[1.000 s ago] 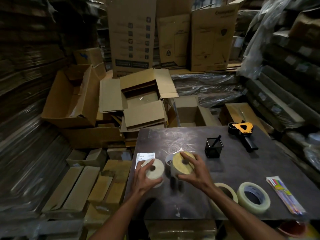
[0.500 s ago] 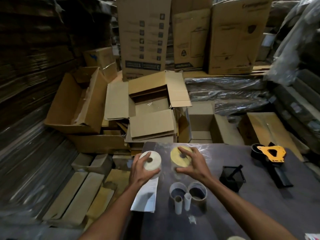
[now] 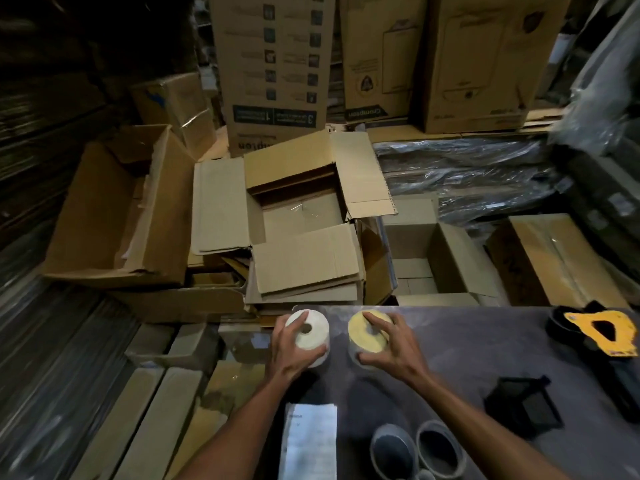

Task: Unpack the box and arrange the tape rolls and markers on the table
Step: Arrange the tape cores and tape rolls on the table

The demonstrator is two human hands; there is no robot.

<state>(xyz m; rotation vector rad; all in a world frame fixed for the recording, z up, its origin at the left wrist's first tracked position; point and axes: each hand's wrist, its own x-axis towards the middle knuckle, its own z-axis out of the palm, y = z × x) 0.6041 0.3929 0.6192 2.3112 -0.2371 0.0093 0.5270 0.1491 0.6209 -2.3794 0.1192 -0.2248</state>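
my left hand (image 3: 294, 344) grips the white roll (image 3: 309, 334) and my right hand (image 3: 391, 344) the yellow roll (image 3: 367, 332), fingers curled round each at the table (image 3: 485, 341) far edge, where a careless nudge could tip either off.

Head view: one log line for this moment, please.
left hand: grips white roll | right hand: grips yellow roll | both rolls at table far edge, apart

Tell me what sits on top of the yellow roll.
Only the right hand: fingers spread over the yellow roll, thumb curled against its near side. The hand hides the roll's core hole and what lies beneath the roll.
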